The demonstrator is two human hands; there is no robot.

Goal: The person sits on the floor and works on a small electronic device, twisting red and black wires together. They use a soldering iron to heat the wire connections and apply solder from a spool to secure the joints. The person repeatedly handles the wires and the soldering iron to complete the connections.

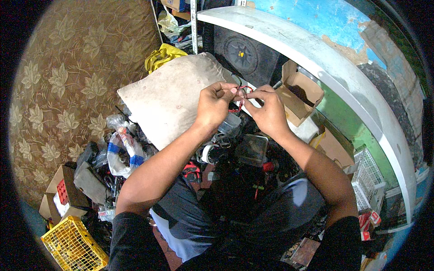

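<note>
A thin red and black twisted wire [235, 110] is held up in front of me, a loop of it curving above my fingertips. My left hand [214, 104] pinches it between thumb and forefinger. From the other side my right hand [270, 112] is closed on the same wire, its fingertips almost touching those of the left. The exact ends of the wire are hidden by my fingers. Behind my left hand lies a pale, stained pillow [165, 97]. Below both hands is a dark jumble with a clear plastic container [252, 149] in it.
A black speaker box [242, 52] stands at the back, beside open cardboard boxes [300, 97] on the right. A long white curved panel [316, 54] arches over that side. A white basket [368, 178] sits at right, a yellow crate [74, 244] at lower left.
</note>
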